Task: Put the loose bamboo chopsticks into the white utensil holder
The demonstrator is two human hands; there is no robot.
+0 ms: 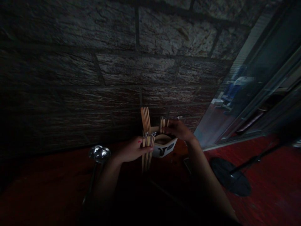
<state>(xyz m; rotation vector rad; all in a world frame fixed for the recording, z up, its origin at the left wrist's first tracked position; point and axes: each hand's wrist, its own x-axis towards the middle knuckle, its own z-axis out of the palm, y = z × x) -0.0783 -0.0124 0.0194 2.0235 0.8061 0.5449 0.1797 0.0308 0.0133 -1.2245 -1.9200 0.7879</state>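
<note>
Apparently, wooden sticks [148, 141] are being arranged at the white container [166, 148] in the frame's lower centre, left hand [133, 150] and right hand [180, 129] each grasping some, so the next move needs careful guiding.

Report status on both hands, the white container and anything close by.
Left hand gripping wooden sticks. Right hand touching more sticks at the white container. Perforated ladles beside left forearm.
</note>
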